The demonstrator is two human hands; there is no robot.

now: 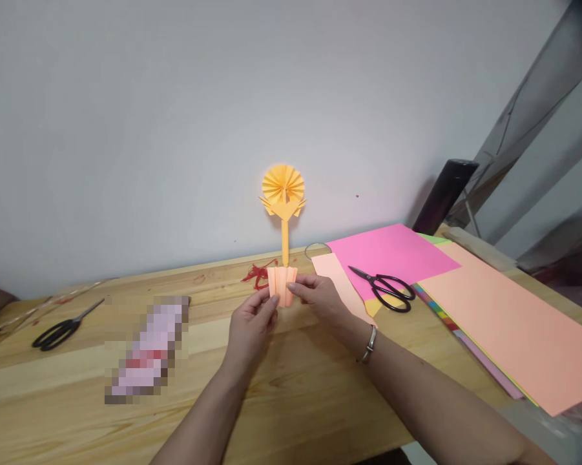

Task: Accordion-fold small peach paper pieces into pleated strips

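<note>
Head view: a small pleated piece of peach paper (281,289) is held above the middle of the wooden table (276,407), its folds running roughly up and down. The left hand (250,316) grips its lower left edge, thumb on the near face and curled fingers behind; the right hand (325,301) pinches the right edge, its thumb lying across the near face. Both sets of fingers are thus narrowed on the same piece. The forearms enter from the lower edge and converge; the left rises steeply, while the right reaches in on a longer slant, with a silver bracelet (369,344) at the wrist.

Directly above the peach paper stands an upright orange paper flower (283,184) with a round fan-folded head and a straight stem. The stem's foot meets the upper edge of the peach paper in this view; whether they touch cannot be told. Red yarn (258,276) lies just behind the left hand. To the right, black-handled scissors (392,292) rest partly on a pink sheet (392,255), beside a large peach sheet (513,316). Farther left lies a second pair of scissors (58,333).
</note>
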